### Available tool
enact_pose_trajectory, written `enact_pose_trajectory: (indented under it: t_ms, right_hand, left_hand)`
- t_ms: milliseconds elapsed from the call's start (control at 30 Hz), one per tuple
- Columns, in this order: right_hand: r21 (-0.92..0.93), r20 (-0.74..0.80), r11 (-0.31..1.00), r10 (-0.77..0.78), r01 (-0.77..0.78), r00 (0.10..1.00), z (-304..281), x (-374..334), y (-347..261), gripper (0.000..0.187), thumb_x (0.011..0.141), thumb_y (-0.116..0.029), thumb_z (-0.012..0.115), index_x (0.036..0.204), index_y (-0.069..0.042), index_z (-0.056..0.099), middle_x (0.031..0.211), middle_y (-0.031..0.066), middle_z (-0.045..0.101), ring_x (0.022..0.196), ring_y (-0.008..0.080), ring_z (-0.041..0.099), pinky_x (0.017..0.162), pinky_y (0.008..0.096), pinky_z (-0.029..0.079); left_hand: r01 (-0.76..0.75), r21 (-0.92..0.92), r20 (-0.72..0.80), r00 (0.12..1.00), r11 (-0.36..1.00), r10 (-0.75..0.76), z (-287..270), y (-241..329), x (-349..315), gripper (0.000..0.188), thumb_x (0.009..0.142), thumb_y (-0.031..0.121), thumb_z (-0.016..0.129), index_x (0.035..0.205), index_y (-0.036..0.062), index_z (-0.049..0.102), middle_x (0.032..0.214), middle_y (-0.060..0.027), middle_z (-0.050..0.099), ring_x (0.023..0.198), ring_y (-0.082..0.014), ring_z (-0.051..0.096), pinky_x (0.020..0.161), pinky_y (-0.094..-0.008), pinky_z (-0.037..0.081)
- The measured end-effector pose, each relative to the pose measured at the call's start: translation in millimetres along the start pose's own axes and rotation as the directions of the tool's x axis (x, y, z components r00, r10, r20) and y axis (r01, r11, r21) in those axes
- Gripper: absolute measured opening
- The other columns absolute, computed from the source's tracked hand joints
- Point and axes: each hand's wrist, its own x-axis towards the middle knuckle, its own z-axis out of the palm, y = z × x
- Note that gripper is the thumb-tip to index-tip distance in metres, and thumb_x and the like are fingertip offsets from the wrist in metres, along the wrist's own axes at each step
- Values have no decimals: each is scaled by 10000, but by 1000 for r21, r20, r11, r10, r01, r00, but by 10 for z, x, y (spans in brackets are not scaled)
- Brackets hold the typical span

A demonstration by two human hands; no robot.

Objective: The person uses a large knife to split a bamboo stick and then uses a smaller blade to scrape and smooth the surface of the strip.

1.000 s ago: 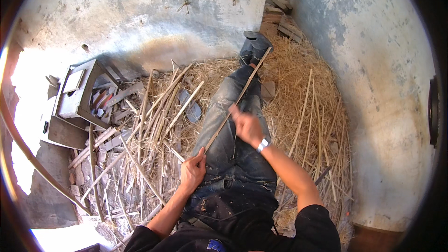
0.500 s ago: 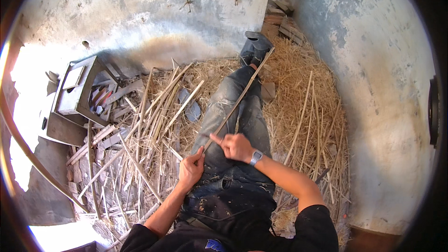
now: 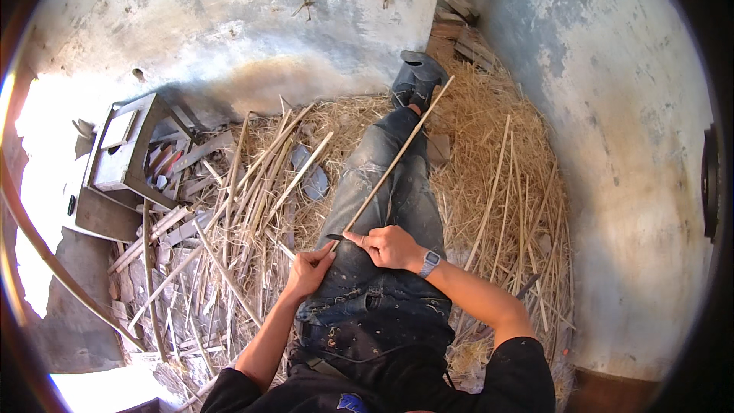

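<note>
A long thin stick lies along my outstretched legs, from my lap up to the dark shoes. My left hand is closed on its near end, thumb and fingers pinched together. Just beyond that, my right hand grips a small knife. Its dark blade pokes out past the index finger and rests across the stick, close to my left fingertips. The handle is hidden inside the right fist.
Loose straw and many wood strips cover the floor on both sides. A wooden box-like stool stands at the left. Worn plaster walls rise ahead and at the right. A curved pole arcs at the far left.
My right hand has come slightly nearer to me and right along the stick, the knife blade now showing clearly. The stick's far end has swung a little to the right.
</note>
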Motion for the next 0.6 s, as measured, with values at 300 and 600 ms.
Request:
enact_pose_trajectory:
  t_ms: [300, 600]
  right_hand:
    - [69, -644, 913, 349, -403, 681, -521, 309, 1104, 350, 905, 10, 608, 1207, -87, 757, 892, 194, 713, 615, 267, 671, 548, 367, 466]
    - [-290, -415, 926, 105, -241, 904, -647, 387, 764, 505, 904, -95, 627, 1375, -268, 678, 632, 110, 608, 477, 255, 564, 458, 390, 451]
  left_hand:
    - [105, -196, 122, 989, 975, -82, -21, 187, 17, 410, 1010, 274, 710, 1280, -34, 701, 697, 54, 561, 630, -28, 479, 560, -228, 378]
    - [-109, 47, -49, 993, 993, 111, -13, 24, -125, 380, 969, 239, 729, 1284, 29, 706, 893, -218, 762, 851, -86, 671, 762, -314, 549]
